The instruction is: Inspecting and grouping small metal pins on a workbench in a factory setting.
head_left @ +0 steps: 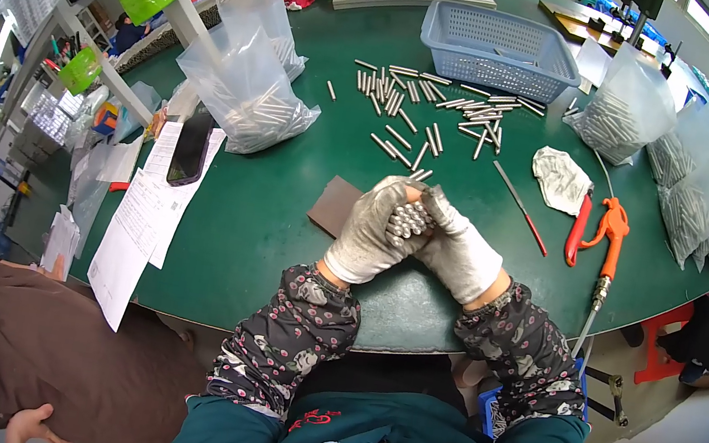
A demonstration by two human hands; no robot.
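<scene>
Both my hands wear pale work gloves and meet over the green table. My left hand (368,235) wraps round a bundle of metal pins (410,221), whose round ends face me. From the other side my right hand (460,251) closes against the same bundle, its fingers curled over the top. Beyond my hands many loose metal pins (399,137) lie scattered on the table. Next to my left hand is a flat brown block (334,205), partly covered by the glove.
A blue basket (499,52) stands at the back. Bags of pins (269,117) sit left, more bags (628,107) right. An orange air gun (615,228), red-handled pliers (578,227), a thin file (521,208) and a crumpled glove (561,179) lie right. Papers (134,225) and a phone (190,149) lie left, near another person.
</scene>
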